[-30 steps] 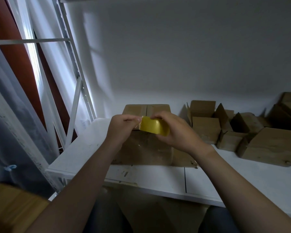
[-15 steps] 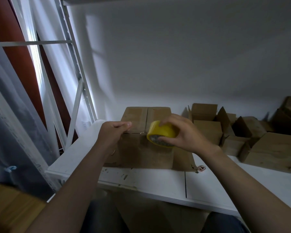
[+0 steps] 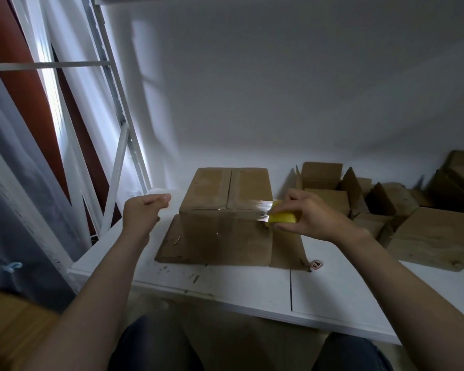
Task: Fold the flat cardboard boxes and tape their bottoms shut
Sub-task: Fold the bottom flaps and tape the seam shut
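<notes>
A folded cardboard box (image 3: 225,236) stands on the white table (image 3: 252,290), its closed flaps on top with a seam down the middle. Its lower flaps lie spread flat on the table. My right hand (image 3: 314,215) grips a yellow tape roll (image 3: 283,217) beside the box's upper right corner. A shiny strip of clear tape (image 3: 263,206) runs from the roll leftward in front of the box's top edge. My left hand (image 3: 142,212) hovers left of the box, fingers pinched together as if on the strip's end, which is too clear to see.
Several other cardboard boxes (image 3: 322,180) crowd the table's back right, with a larger one (image 3: 437,236) nearer. A small white tag (image 3: 316,264) lies by the right flap. A white metal frame (image 3: 115,178) and a grey curtain (image 3: 16,210) stand at left.
My hands have drawn apart: the left moved left with its pinch, the right carried the roll to the box's right corner, and tape now stretches between them.
</notes>
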### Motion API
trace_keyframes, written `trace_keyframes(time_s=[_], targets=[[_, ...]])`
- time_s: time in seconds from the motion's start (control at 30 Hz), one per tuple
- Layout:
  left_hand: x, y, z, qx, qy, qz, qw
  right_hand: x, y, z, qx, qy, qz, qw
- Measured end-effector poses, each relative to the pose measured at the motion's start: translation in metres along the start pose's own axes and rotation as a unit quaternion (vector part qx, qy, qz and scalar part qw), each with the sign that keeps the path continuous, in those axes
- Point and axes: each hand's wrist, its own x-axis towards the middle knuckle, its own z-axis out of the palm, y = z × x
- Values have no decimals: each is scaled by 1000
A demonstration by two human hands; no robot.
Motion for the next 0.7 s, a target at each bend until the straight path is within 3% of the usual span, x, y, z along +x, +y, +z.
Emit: trace_keyframes(time_s=[0.2, 0.37, 0.47, 0.7], targets=[[0, -17, -2, 10, -2, -9, 1000, -12, 6, -16, 39, 35, 11, 999], [0, -23, 7, 5, 21, -6, 1000, -11, 9, -26, 9, 8, 75, 997], [2, -29, 6, 10, 25, -15, 1000, -13, 19, -27, -42, -21, 66, 997], [12, -38, 10, 11, 22, -2, 1000, -9, 33, -13, -42, -26, 58, 997]])
